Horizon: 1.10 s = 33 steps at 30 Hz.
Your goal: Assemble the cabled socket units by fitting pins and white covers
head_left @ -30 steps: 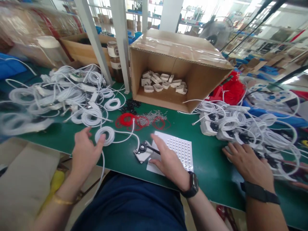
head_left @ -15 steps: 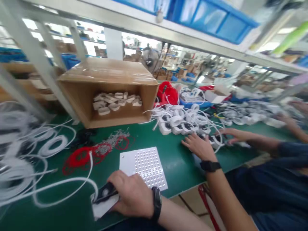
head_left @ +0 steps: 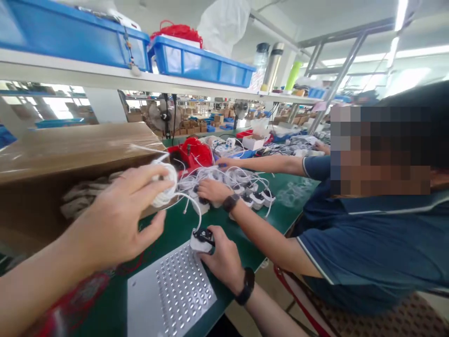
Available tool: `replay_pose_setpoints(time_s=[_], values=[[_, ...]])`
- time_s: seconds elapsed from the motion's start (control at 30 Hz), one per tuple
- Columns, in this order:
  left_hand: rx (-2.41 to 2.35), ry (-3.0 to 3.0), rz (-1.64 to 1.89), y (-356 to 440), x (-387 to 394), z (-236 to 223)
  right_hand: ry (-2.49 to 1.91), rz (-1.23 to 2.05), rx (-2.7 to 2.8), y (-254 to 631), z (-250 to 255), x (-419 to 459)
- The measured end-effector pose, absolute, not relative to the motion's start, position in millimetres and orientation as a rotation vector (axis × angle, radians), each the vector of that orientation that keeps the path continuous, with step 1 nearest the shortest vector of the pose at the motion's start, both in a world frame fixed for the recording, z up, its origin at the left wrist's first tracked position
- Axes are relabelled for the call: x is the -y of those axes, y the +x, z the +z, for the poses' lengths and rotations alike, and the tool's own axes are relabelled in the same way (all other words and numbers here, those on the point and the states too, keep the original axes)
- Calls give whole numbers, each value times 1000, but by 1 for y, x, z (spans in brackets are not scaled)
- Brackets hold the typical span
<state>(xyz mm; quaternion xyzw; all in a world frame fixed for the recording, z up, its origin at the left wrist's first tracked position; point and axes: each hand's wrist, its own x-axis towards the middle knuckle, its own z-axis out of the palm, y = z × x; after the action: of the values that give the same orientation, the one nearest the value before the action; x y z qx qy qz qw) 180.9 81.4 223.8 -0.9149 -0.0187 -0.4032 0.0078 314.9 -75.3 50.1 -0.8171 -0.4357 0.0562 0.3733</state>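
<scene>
My left hand (head_left: 122,213) is raised at the left, its fingers curled on a coil of white cable (head_left: 166,187); the thumb is apart from the coil. From there the cable bends down to a small white housing with a black insert (head_left: 200,241). My right hand (head_left: 226,262) grips this housing between thumb and fingers, just past the far right corner of a pale plate with rows of shiny raised dots (head_left: 140,292). Beyond it, a co-worker's hand (head_left: 213,191) touches a cluster of similar white housings (head_left: 257,201) with coiled cables.
A cardboard box (head_left: 87,135) with white pieces inside stands at left, behind my left hand. Red wire loops (head_left: 82,297) lie near the plate. A co-worker in a blue shirt (head_left: 368,248) sits close at right. Blue bins (head_left: 206,65) fill the shelf overhead.
The view has swung right. My right hand has carried the housing from the plate's left to its far right corner. My left hand has come into view with the cable coil.
</scene>
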Motion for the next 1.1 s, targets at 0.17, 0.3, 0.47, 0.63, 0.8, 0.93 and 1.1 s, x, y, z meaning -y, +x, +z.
replay_pose_setpoints(time_s=[0.17, 0.3, 0.47, 0.63, 0.8, 0.93, 1.1], values=[[-91, -2691, -1062, 238, -104, 186, -2247, 92, 1039, 336, 25, 78], [-194, -2636, -1004, 244, -119, 155, -2293, 115, 1118, 336, 24, 91], [-364, -2476, -964, 242, -127, 153, -2242, 167, 1291, 329, 29, 106], [-470, -2417, -959, 247, -125, 157, -2243, 196, 1346, 326, 36, 110], [-472, -2459, -891, 252, -129, 150, -2280, 155, 1429, 327, 42, 117], [-519, -2512, -848, 257, -130, 142, -2283, 114, 1516, 331, 40, 121], [-557, -2467, -846, 268, -131, 138, -2307, 71, 1529, 335, 34, 119]])
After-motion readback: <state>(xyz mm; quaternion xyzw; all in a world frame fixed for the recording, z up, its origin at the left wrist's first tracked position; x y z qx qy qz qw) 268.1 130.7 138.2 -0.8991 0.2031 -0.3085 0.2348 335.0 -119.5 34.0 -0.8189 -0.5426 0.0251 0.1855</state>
